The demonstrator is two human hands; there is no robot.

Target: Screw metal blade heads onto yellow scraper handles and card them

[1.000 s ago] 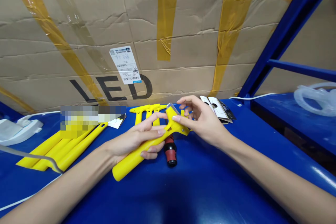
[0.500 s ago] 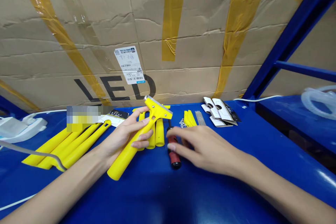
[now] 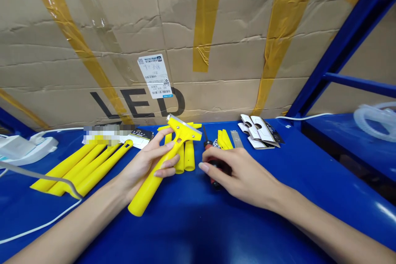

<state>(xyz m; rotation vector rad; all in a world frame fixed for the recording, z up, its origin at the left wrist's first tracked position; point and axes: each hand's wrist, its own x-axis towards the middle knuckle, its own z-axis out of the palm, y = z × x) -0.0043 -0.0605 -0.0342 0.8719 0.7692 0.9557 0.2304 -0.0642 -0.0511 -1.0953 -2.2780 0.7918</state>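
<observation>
My left hand (image 3: 154, 163) is closed around the yellow handle of a scraper (image 3: 157, 173); its head with a metal blade edge points up and away. My right hand (image 3: 244, 177) has its fingers curled over the red and black handle of a screwdriver (image 3: 213, 185), whose shaft points at the box. Part of that handle is hidden by the fingers. Behind the scraper lie more yellow scraper parts (image 3: 189, 156), partly covered by my left hand. Beyond my right hand are small yellow pieces (image 3: 225, 139), a pile of small screws (image 3: 214, 143) and flat metal blades (image 3: 236, 138).
Several yellow scraper handles (image 3: 89, 169) lie at left beside packaging cards (image 3: 140, 137). More folded cards (image 3: 258, 132) sit at back right. A large taped cardboard box (image 3: 241, 49) stands behind the blue table (image 3: 173, 231). A white power strip (image 3: 29, 148) and cables lie far left.
My right hand has closed over the screwdriver's handle, and the screwdriver has shifted slightly right and away. My left hand holds the scraper almost as before.
</observation>
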